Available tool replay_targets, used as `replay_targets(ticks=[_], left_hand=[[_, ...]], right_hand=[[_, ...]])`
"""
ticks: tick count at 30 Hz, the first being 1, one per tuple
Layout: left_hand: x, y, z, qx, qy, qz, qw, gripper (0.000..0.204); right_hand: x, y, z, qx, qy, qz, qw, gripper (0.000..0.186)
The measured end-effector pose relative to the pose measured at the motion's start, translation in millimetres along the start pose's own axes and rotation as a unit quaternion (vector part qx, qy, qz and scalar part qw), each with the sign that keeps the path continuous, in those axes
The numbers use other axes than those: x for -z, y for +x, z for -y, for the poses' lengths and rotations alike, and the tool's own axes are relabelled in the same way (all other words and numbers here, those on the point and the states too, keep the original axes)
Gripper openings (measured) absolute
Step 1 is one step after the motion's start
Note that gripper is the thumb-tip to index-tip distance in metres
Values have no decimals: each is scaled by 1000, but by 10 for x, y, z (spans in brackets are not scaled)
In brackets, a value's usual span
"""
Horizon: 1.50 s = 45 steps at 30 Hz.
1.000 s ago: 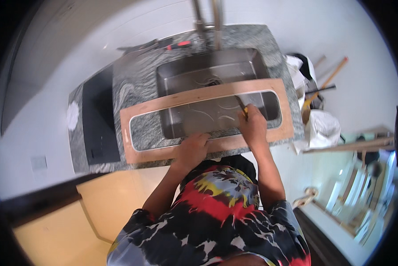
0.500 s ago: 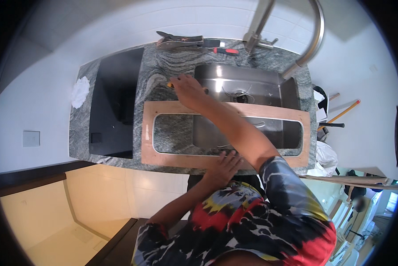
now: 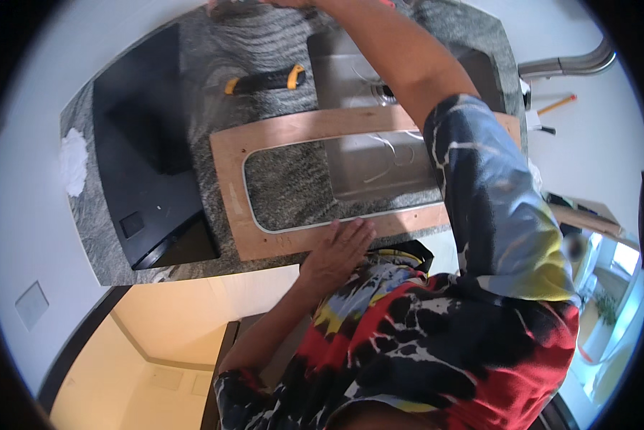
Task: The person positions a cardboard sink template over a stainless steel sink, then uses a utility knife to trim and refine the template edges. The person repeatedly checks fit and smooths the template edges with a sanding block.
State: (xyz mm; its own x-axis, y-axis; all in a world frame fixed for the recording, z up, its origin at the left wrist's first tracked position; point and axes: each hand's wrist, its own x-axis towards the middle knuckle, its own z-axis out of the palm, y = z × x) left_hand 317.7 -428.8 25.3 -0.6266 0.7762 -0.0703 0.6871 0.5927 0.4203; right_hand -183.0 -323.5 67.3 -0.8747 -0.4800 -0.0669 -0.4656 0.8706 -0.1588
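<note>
A flat wooden frame (image 3: 264,247) with a long rounded opening lies across the counter and over the front of the steel sink (image 3: 368,188). My left hand (image 3: 336,254) rests flat on its near rail, fingers stretched out. My right arm reaches over the frame and the sink to the far side of the counter. At the picture's top edge only a sliver of my right hand (image 3: 289,3) shows; its fingers and anything in them are cut off. A black tool with yellow ends (image 3: 266,81) lies on the stone beyond the frame, touched by neither hand.
To the left, a large black panel (image 3: 142,158) is set in the grey veined stone counter (image 3: 229,43). A crumpled white wad (image 3: 74,162) sits at the counter's left edge. The curved metal faucet (image 3: 569,67) extends past the right side, near an orange-tipped stick (image 3: 557,104).
My right hand has let go of the black and yellow tool and moved away to the far counter edge. The view has shifted and tilted. My left hand stays on the frame.
</note>
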Motion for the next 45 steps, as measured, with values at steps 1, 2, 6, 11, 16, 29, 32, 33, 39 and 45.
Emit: replay_targets(ticks=[1, 2, 6, 11, 16, 29, 32, 33, 39, 45], left_hand=[[55, -39, 31, 0, 18, -11, 1000, 62], [76, -61, 92, 0, 36, -24, 999, 63], [33, -102, 92, 2, 59, -12, 998, 68], [9, -127, 79, 38, 56, 4, 998, 74], [-83, -286, 127, 123, 54, -19, 991, 79], [262, -31, 643, 392, 68, -245, 884, 62], [114, 738, 326, 276, 36, -215, 936, 58], [-1, 993, 133, 225, 27, -191, 955, 58], [-435, 2772, -1178, -61, -4, -147, 987, 56], [-233, 4106, -1283, -124, 108, -159, 973, 55]], right_hand=[[119, -59, 1, 2, 7, 12, 1000, 52], [41, -54, -68, 13, 0, -10, 1000, 52], [-126, -123, -84, 48, -26, -97, 994, 50], [116, -593, 56, 128, -89, -210, 965, 43], [457, -1924, -36, 99, -53, -203, 973, 39], [-501, -6342, -9, -210, 675, -255, 659, 58], [-548, -6867, 63, -259, 703, -295, 593, 60], [-528, -7005, 47, -273, 705, -301, 581, 60], [-595, -7548, 44, -352, 669, -395, 522, 57], [-638, -7790, 392, -423, 623, -460, 470, 52]])
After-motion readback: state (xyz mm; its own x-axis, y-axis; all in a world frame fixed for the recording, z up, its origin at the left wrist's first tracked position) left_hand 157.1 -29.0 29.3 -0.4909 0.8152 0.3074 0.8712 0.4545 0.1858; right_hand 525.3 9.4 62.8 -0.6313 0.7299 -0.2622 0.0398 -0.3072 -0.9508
